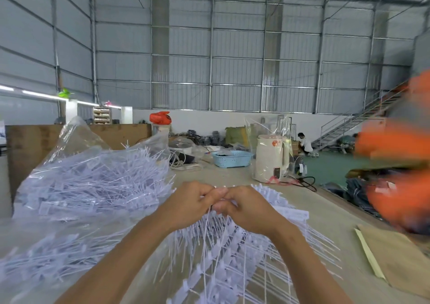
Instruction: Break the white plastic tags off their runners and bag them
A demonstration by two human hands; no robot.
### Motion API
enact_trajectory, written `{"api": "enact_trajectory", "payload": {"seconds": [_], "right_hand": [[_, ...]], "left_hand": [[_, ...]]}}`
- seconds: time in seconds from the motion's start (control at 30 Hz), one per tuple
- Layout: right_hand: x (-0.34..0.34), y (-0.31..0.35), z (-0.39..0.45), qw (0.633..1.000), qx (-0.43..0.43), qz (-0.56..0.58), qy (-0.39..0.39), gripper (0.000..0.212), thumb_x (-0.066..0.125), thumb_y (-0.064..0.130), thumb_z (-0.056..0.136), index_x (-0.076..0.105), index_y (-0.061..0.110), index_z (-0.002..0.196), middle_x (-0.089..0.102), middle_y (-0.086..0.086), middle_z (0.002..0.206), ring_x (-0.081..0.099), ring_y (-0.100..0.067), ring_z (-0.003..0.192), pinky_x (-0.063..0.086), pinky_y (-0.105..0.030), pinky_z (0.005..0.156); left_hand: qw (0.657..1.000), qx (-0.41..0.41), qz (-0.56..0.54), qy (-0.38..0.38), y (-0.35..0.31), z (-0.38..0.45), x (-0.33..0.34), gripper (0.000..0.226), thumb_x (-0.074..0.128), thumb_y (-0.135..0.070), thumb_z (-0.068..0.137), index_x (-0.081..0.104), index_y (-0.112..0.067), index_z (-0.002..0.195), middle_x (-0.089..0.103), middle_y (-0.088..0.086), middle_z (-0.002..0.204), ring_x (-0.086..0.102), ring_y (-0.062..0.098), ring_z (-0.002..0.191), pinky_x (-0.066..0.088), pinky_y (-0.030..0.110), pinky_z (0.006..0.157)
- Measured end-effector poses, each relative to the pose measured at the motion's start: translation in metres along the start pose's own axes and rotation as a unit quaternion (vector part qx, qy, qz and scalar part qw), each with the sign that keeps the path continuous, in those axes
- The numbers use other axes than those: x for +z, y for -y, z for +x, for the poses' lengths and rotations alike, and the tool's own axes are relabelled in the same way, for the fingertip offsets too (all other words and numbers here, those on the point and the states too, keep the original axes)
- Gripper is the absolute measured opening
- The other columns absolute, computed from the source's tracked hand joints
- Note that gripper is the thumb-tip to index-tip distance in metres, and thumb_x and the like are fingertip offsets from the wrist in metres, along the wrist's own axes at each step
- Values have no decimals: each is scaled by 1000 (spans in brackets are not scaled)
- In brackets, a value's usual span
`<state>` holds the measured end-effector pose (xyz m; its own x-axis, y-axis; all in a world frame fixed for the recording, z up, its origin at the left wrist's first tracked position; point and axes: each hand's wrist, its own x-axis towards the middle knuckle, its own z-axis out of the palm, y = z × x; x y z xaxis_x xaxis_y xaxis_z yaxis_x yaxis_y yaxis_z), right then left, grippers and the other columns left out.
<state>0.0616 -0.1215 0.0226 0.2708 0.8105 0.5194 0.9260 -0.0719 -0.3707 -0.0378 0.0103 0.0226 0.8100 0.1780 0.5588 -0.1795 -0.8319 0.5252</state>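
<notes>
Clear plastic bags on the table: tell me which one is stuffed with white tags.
The big clear bag at the left, beyond the left hand, bulging with white tags. The other clear bag is draped over the cream kettle and holds no tags.

Hands: two, left [190,201] and right [246,207], at 6 o'clock. Clear bags of white tags: one [93,175], at 9 o'clock; tags too many to count. Blue basket [232,158]: one; kettle [271,157]: one, both at 1 o'clock.
</notes>
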Motion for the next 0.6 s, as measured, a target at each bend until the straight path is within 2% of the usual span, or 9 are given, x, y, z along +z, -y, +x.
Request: {"api": "enact_trajectory", "payload": {"seconds": [0.1, 0.17, 0.23, 0.3, 0.33, 0.4, 0.47, 0.53, 0.6], "right_hand": [[3, 0, -1, 1000, -10, -1, -23, 18, 59, 23, 91, 74, 14, 93, 72, -5, 83, 64, -18, 74, 51, -31, 70], [7, 1, 0, 998, -34, -1, -55, 13, 61, 22, 89, 74, 19, 89, 71, 0, 79, 57, -11, 66, 45, -23, 61], [11, 3, 0, 995, -57, -26, -80, 15, 62, 25, 88, 72, 19, 80, 63, 3, 71, 45, -7, 62, 32, -16, 52], [14, 4, 1, 992, -69, -70, -83, 24, 58, 32, 90, 71, 15, 79, 63, 3, 70, 46, -8, 61, 34, -25, 56], [16, 4, 1, 989, -77, -96, -82, 27, 56, 34, 91, 71, 14, 81, 66, 1, 75, 52, -15, 65, 36, -28, 60], [19, 7, 0, 982, -95, -135, -94, 22, 57, 30, 91, 70, 14, 82, 68, 0, 80, 59, -23, 70, 37, -31, 69], [18, 13, -1, 975, -122, -136, -128, 17, 60, 20, 89, 65, 17, 73, 59, 8, 69, 53, -18, 62, 34, -32, 70], [11, 19, -1, 976, -134, -92, -148, 29, 58, 24, 89, 51, 17, 62, 44, 14, 60, 41, -10, 57, 36, -30, 62], [-1, 21, 2, 984, -133, -23, -118, 34, 56, 30, 91, 53, 9, 64, 48, 10, 64, 45, -10, 62, 41, -33, 60]], "left_hand": [[1000, -26, 16, -7, -3, 2, -1, 57, 43, -55, 87, 66, -7, 66, 61, 10, 58, 53, 14, 50, 50, 33, 55], [997, -73, -38, -1, -3, 2, -1, 48, 46, -46, 93, 66, -10, 68, 58, 2, 52, 54, 10, 44, 49, 25, 47], [989, -117, -88, -2, -2, 1, -2, 47, 46, -44, 95, 62, -11, 65, 55, -3, 45, 52, 7, 38, 45, 19, 44], [983, -149, -108, -4, -1, -1, -2, 50, 46, -45, 95, 59, -11, 61, 53, -2, 43, 51, 10, 36, 44, 19, 44], [981, -163, -105, 0, 1, -1, -3, 50, 46, -45, 96, 59, -10, 61, 52, -1, 42, 50, 11, 35, 44, 20, 44], [975, -201, -93, 8, 4, 0, -5, 51, 46, -41, 97, 58, -7, 61, 51, 0, 40, 47, 12, 32, 41, 18, 40], [961, -254, -106, -8, 12, -1, -10, 49, 47, -35, 98, 57, -4, 61, 50, 3, 41, 42, 13, 29, 39, 18, 37], [932, -305, -191, -50, 21, -4, -15, 44, 51, -34, 97, 56, -3, 66, 51, 6, 45, 40, 13, 29, 41, 19, 38], [902, -321, -274, -88, 27, -7, -19, 42, 55, -40, 93, 57, -5, 70, 54, 6, 50, 44, 12, 33, 47, 22, 41]]}}
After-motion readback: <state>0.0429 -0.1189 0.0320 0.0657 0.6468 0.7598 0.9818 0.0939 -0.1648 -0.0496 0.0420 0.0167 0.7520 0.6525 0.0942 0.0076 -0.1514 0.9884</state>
